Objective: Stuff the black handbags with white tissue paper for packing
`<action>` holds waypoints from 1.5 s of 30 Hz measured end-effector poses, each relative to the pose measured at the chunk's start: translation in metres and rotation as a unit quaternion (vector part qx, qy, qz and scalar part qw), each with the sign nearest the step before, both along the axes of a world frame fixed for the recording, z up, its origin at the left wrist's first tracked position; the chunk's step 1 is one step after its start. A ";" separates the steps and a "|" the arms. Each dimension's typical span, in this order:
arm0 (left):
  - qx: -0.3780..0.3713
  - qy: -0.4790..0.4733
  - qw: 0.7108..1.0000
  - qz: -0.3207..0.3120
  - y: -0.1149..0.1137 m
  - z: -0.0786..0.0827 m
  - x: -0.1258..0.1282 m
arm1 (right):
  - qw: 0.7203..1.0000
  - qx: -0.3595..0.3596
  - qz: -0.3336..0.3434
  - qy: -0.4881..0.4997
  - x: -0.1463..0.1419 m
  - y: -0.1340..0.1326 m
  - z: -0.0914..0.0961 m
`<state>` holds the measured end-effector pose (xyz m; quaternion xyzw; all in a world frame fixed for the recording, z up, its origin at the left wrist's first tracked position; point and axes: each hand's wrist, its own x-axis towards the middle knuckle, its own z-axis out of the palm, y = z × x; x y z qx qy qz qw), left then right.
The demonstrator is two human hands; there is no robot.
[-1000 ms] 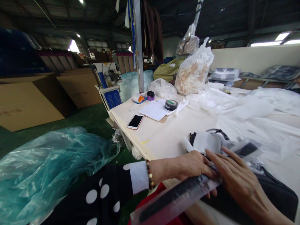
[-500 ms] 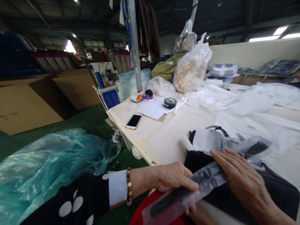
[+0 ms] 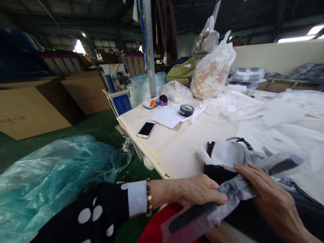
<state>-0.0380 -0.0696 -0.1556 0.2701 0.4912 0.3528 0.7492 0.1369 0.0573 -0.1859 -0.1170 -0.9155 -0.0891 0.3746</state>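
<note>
A long black strap in a clear plastic sleeve (image 3: 202,214) lies across my lap at the table's near edge. My left hand (image 3: 199,192) grips the sleeve near its middle, fingers curled over the top. My right hand (image 3: 268,195) lies flat on the sleeve's upper part, fingers stretched out, pressing it against a black bag (image 3: 291,209). A white wrapped piece (image 3: 225,153) and another sleeved black strap (image 3: 280,165) lie just beyond the hands.
On the white table (image 3: 182,145) sit a phone (image 3: 146,129), papers (image 3: 167,117), a black tape roll (image 3: 186,110), and bags of small pieces (image 3: 211,72). White plastic sheets (image 3: 278,114) cover the right. A teal plastic bag (image 3: 55,172) lies on the green floor. Cardboard boxes (image 3: 30,108) stand left.
My left hand slid down the sleeved strap toward my lap, then eased back up a little. The right hand stayed flat on the sleeve. The view shifted slightly.
</note>
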 end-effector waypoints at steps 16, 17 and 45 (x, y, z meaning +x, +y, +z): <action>0.048 0.048 0.998 0.003 0.013 0.007 0.016 | 1.000 0.016 0.017 -0.012 -0.001 -0.006 -0.007; 0.043 0.039 0.998 0.002 0.013 0.005 0.016 | 1.000 0.021 0.016 -0.014 -0.002 -0.007 -0.005; 0.135 0.017 0.990 0.036 -0.038 0.050 -0.019 | 0.991 0.054 0.116 -0.031 -0.043 -0.026 0.067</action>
